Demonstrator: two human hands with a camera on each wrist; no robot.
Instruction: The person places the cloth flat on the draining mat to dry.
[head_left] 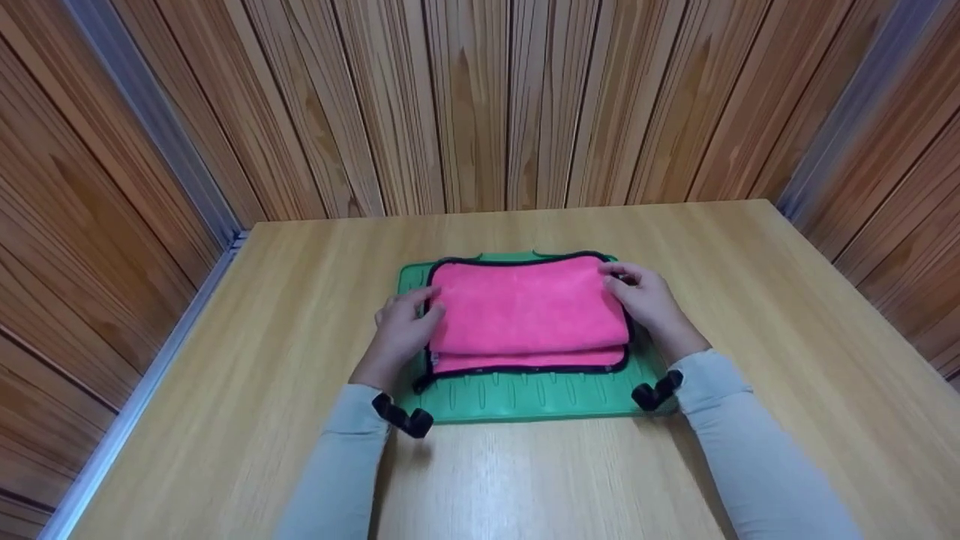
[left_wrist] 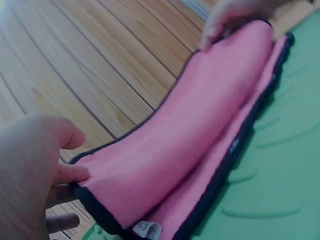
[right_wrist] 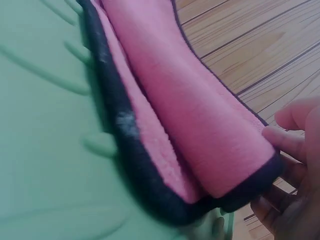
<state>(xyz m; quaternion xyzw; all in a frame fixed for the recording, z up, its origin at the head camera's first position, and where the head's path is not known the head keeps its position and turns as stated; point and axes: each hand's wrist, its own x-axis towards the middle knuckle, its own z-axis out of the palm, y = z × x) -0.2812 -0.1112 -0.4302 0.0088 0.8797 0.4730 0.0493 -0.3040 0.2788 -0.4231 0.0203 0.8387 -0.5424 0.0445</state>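
Note:
A pink cloth (head_left: 529, 304) with black edging lies folded over itself, its lower layer showing as a strip along the near side. My left hand (head_left: 405, 326) pinches its left edge, some fingers tucked behind the fabric in the left wrist view. At the opposite side my right hand (head_left: 649, 304) grips the right edge near the far corner. Both wrist views show the upper layer curving up in a rounded fold. A small white tag (left_wrist: 147, 230) sticks out at the cloth's left end. Beneath the cloth is a green ridged mat (head_left: 525, 397).
The mat rests on a light wooden table (head_left: 225, 420). Wood-plank walls (head_left: 465, 105) rise behind the table and at both sides, with metal strips (head_left: 161, 112) at the corners. Black wrist mounts (head_left: 405, 416) sit at both sleeve cuffs.

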